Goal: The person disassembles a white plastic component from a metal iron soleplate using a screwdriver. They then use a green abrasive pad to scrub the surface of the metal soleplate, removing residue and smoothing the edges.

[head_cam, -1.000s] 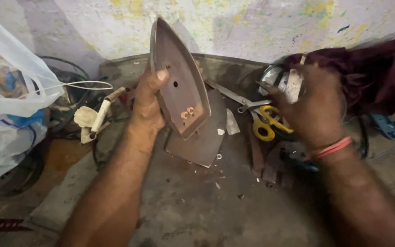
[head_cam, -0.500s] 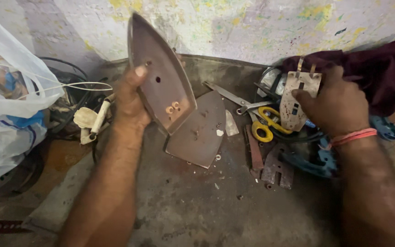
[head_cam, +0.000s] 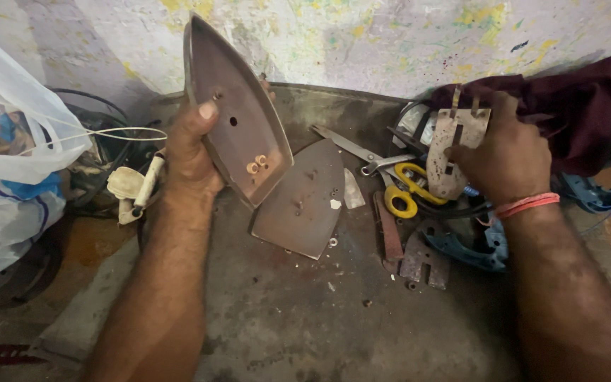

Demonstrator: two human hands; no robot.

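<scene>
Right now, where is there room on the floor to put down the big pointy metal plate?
The barest patch is the grey floor between the two forearms, below the flat plate lying there. It is crowded to the right, around the yellow scissors and small metal pieces, and to the left, by the plastic bag and cables.

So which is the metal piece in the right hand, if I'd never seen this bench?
Start at the dark red cloth bunched against the painted wall on the right. Just left of it, the right hand holds up a small grey metal plate, above the yellow-handled scissors. Unlike the big pointed iron plate in the left hand, it is squarish, with a slot and prongs on top.
</scene>
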